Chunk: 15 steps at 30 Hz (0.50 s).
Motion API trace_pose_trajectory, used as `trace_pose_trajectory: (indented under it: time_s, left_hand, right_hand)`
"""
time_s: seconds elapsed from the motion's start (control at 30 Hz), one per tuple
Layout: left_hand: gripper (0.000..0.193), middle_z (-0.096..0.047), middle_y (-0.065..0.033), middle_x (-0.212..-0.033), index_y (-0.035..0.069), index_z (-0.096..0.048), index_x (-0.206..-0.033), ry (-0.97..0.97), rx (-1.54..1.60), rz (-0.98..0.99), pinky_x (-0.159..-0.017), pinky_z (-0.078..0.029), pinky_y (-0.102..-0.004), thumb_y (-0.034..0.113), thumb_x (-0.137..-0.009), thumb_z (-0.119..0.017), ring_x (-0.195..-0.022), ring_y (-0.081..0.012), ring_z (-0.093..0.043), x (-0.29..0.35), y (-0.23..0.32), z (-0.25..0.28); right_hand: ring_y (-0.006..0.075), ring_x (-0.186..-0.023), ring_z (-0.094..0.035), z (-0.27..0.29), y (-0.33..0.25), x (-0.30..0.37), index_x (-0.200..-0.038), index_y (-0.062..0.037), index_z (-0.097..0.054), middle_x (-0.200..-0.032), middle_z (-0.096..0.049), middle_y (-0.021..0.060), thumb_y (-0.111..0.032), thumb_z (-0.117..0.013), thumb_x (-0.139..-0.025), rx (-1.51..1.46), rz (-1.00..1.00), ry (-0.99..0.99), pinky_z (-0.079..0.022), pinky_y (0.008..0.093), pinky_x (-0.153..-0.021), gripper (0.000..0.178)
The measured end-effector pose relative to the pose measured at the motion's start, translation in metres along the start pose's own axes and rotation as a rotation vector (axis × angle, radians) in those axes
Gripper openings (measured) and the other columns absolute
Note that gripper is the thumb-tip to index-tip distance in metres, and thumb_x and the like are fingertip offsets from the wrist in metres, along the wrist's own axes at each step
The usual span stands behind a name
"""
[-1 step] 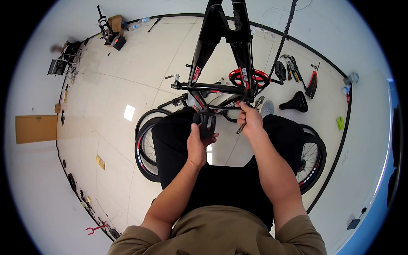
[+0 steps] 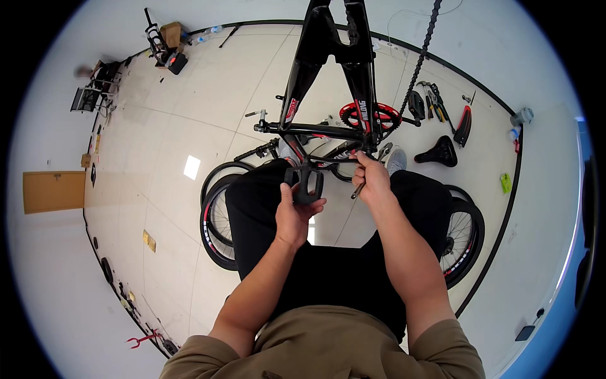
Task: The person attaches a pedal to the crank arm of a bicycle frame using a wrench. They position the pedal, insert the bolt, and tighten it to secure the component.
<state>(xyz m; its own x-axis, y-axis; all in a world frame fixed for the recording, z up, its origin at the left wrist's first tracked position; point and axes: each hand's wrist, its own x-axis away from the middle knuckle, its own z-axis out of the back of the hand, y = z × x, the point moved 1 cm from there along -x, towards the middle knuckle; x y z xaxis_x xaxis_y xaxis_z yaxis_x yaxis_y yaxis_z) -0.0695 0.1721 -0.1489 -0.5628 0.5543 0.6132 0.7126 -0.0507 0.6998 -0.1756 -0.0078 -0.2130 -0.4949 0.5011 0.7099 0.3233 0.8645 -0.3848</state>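
In front of me a black bicycle frame (image 2: 302,76) with red lettering stands between my legs. At its near end hangs a black pedal (image 2: 305,184) on a crank arm. My left hand (image 2: 295,218) holds the pedal from below, thumb at its left side and fingers under its right corner. My right hand (image 2: 374,180) is closed round a metal wrench (image 2: 358,191), whose handle end sticks out below the fist. The fingertips of that hand touch the frame near the crank, and part of the wrench is hidden in the grip.
Beyond the hands are a red chainring (image 2: 346,115) and a hanging chain (image 2: 424,54). A black saddle (image 2: 437,153), a red-black fender (image 2: 464,126) and several hand tools (image 2: 434,106) lie to the right. Wheels rest beside my left leg (image 2: 216,234) and right leg (image 2: 470,252).
The pedal has turned slightly, so its open middle shows more. My left hand has shifted a little with it; my right hand looks the same.
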Motion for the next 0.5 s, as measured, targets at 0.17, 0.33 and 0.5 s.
trace_pose_trajectory:
  time_s: [0.17, 0.33, 0.5]
  left_hand:
    - [0.055, -0.068, -0.0125, -0.091, 0.003, -0.057, -0.116, -0.079, 0.388, 0.380, -0.084, -0.054, -0.0432, 0.054, -0.105, -0.037, -0.072, -0.0238, -0.066, -0.015, -0.002, 0.021]
    - [0.055, -0.064, -0.0136, -0.112, 0.007, -0.049, -0.132, 0.052, 0.009, 0.170, -0.087, -0.052, -0.0424, 0.053, -0.104, -0.042, -0.094, -0.0218, -0.062, -0.008, -0.007, 0.011]
    - [0.063, -0.057, -0.0087, -0.129, 0.004, -0.042, -0.146, 0.117, -0.630, -0.453, -0.095, -0.047, -0.0326, 0.045, -0.100, -0.058, -0.118, -0.0195, -0.054, -0.004, -0.014, 0.011]
  right_hand:
    - [0.0053, -0.054, -0.038, -0.002, 0.001, 0.001, -0.092, -0.0080, -0.064, -0.079, -0.057, -0.0018, -0.018, -0.067, -0.097, -0.026, -0.016, 0.016, -0.029, 0.0215, -0.043, 0.011]
    - [0.0046, -0.055, -0.038, -0.003, 0.000, 0.003, -0.095, -0.0064, -0.064, -0.079, -0.053, -0.0022, -0.020, -0.066, -0.097, -0.015, -0.009, 0.013, -0.029, 0.0209, -0.043, 0.014]
    - [0.0033, -0.055, -0.036, -0.005, 0.000, 0.004, -0.099, -0.0027, -0.065, -0.076, -0.041, -0.0047, -0.024, -0.065, -0.098, 0.011, 0.001, 0.013, -0.029, 0.0198, -0.044, 0.022]
